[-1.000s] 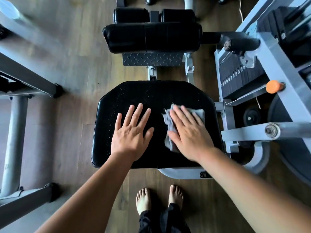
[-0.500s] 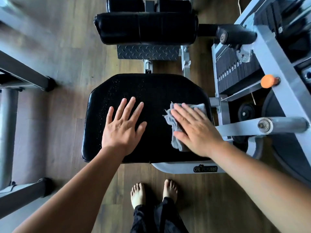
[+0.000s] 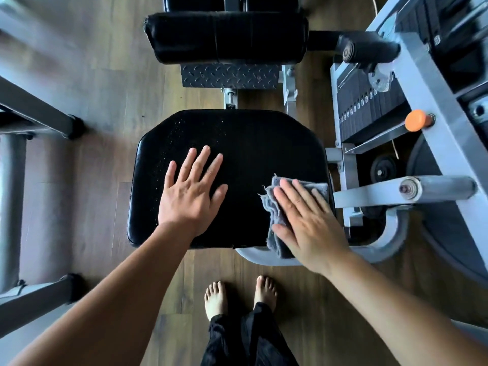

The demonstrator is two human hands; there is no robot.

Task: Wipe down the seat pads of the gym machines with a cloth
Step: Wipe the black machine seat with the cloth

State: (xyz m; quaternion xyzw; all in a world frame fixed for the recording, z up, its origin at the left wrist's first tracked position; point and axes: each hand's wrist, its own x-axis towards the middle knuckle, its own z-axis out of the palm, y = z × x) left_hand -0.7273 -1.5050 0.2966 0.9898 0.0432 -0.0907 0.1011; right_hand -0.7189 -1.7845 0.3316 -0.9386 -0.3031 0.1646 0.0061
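A black seat pad (image 3: 253, 143) of a gym machine lies below me, with fine droplets across its left part. My left hand (image 3: 190, 194) rests flat on the pad's left half, fingers straight and spread. My right hand (image 3: 306, 220) presses a grey cloth (image 3: 274, 215) flat against the pad's near right corner, fingers straight. The cloth's lower end hangs over the pad's front edge.
A black roller pad (image 3: 227, 38) and a tread plate (image 3: 229, 75) lie beyond the seat. A weight stack (image 3: 369, 104), an orange knob (image 3: 417, 120) and grey frame bars (image 3: 435, 190) stand on the right. Another machine's frame (image 3: 34, 112) is on the left. My bare feet (image 3: 240, 294) stand on wood floor.
My right hand has slid the cloth toward me and to the right, from mid-right of the pad to its near right corner. My left hand has stayed flat on the pad.
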